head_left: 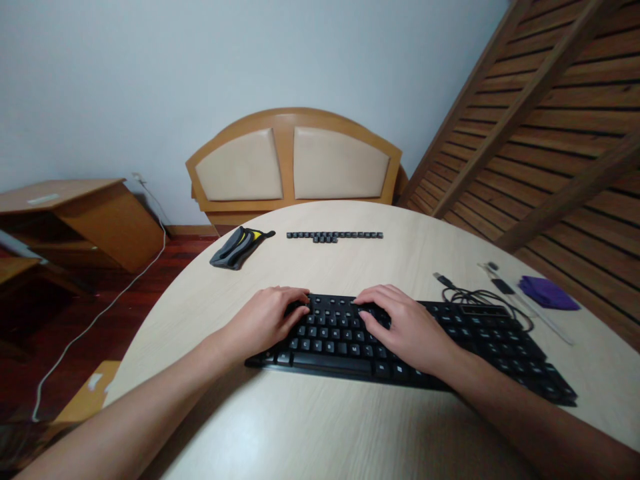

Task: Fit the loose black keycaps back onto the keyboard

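Note:
A black computer keyboard (325, 333) lies slightly slanted on the round table, with gaps among the keys of its upper rows. My left hand (270, 317) rests over its upper left part, fingers curled at the back edge and thumb on the keys. Over the middle of the upper rows, my right hand (400, 323) bends its fingers and thumb close together on the keyboard. Whether a single keycap sits between the fingertips of either hand is hidden. Beyond the keyboard, several loose black keycaps (357, 235) stand in a long row with a short second row before it.
The pale round table (200, 313) bears a grey and yellow pouch (237, 248) at the far left. To the right lie a coiled USB cable (480, 297), a purple cloth (547, 292) and a thin white stick (553, 325). A padded headboard (340, 163) stands behind.

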Tool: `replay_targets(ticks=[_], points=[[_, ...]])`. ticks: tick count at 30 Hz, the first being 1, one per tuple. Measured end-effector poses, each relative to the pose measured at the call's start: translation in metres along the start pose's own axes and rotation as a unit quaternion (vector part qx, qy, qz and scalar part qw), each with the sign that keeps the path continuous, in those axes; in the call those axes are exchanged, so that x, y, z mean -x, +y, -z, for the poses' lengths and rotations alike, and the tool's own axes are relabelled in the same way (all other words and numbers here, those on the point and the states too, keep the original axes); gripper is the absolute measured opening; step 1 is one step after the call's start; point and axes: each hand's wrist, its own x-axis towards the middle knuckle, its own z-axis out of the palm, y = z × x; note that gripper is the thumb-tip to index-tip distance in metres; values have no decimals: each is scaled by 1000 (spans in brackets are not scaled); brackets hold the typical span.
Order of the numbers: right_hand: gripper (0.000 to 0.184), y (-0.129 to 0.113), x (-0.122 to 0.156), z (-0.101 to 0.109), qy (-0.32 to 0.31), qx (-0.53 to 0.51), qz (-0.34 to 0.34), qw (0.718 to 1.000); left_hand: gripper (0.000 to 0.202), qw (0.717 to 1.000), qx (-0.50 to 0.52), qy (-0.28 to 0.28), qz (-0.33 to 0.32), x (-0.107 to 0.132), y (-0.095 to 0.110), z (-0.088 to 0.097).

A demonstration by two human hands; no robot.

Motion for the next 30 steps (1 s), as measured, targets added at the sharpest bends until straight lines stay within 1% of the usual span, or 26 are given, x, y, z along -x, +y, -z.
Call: replay_targets(ticks=[7, 16, 25, 30], points=[[14, 0, 0, -1, 3, 1, 1, 1000, 21, 1000, 30, 1, -7, -1, -3, 0], [14, 1, 0, -1, -3, -4, 1, 1000, 20, 999, 40, -17, 26, 0, -4, 4], [13, 1, 0, -1, -6, -4, -2, 1000, 21, 999, 31, -14, 4, -1, -5, 5], [13, 2, 0, -1, -5, 0, -1, 1000, 23, 998, 49, -12, 32, -2, -5, 5]])
